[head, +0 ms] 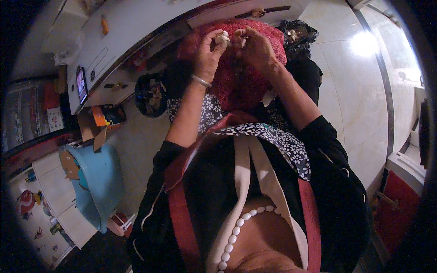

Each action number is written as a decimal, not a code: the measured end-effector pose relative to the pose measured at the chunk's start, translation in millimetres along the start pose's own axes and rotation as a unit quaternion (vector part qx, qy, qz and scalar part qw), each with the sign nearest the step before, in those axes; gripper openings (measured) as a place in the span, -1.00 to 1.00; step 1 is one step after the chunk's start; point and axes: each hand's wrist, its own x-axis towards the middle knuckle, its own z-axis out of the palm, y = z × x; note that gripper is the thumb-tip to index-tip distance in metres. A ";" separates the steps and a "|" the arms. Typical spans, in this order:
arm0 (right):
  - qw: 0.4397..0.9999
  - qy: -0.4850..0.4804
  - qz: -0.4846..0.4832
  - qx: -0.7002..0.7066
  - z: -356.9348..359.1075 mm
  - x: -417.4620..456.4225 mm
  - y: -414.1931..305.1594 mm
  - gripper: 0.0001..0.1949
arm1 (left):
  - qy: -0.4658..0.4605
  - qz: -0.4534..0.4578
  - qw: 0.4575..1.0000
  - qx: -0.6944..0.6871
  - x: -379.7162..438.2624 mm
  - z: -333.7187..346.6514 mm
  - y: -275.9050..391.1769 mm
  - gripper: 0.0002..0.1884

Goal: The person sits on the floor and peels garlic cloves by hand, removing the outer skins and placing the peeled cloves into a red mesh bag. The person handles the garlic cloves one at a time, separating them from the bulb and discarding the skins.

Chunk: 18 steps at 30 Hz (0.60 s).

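Note:
My left hand [210, 54], with a metal bangle at the wrist, grips a small white bulb [222, 38] that looks like garlic between thumb and fingers. Close beside it, my right hand [254, 47] has its fingers curled around a small pale piece [243, 41], perhaps a clove. Both hands are above a red mesh sack [232, 87] spread across my lap, over a black-and-white flowered apron [211, 109]. What the sack contains is too dark to make out. Past my right hand, a black plastic bag [302, 30] lies open with several pale pieces [293, 34] in it.
A white table [136, 20] along the left bears a phone [81, 85] and an orange-handled object [104, 24]. Beside my left leg stands a dark bin [151, 97] with scraps inside. A blue plastic chair [106, 177] and an open cardboard box [89, 126] are at lower left.

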 end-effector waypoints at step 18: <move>0.702 -0.046 -0.339 -0.625 -1.3 2.8 10.4 -0.82 | -0.038 0.042 0.994 0.092 3.4 -5.0 -16.1 -0.74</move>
